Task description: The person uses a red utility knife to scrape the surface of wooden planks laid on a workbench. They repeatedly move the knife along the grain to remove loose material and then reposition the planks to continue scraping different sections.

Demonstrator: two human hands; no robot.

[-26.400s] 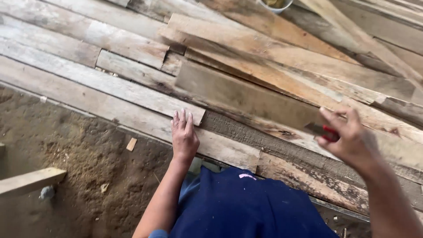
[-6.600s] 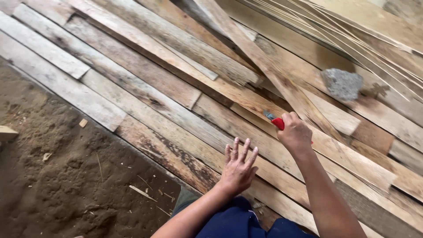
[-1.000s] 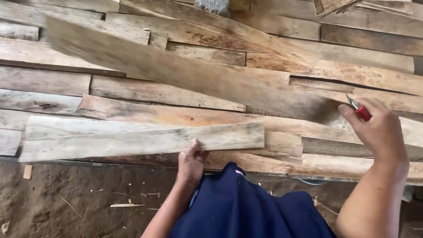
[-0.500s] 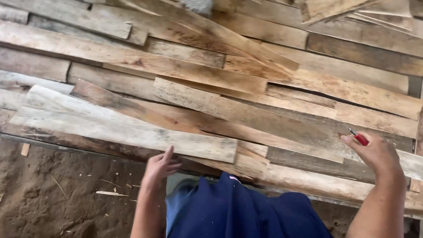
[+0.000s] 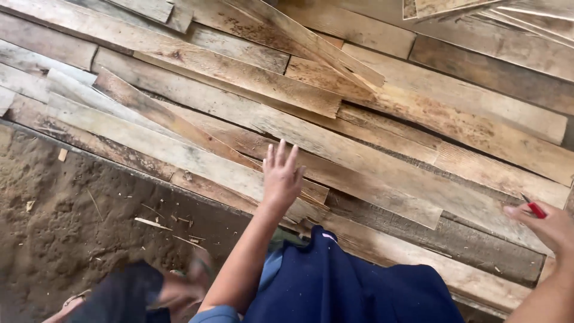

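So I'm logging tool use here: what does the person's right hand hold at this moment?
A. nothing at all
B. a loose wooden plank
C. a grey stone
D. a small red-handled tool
D: the right hand at the frame's right edge grips a small red-handled tool with a dark tip poking out, while the left hand lies flat, fingers spread, on the wooden planks.

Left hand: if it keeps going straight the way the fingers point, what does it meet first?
The left hand lies open on the planks, fingers pointing up the pile. Straight on, it would probably first meet the edge of the long pale plank lying across just beyond its fingertips, though how high that edge stands is hard to judge.
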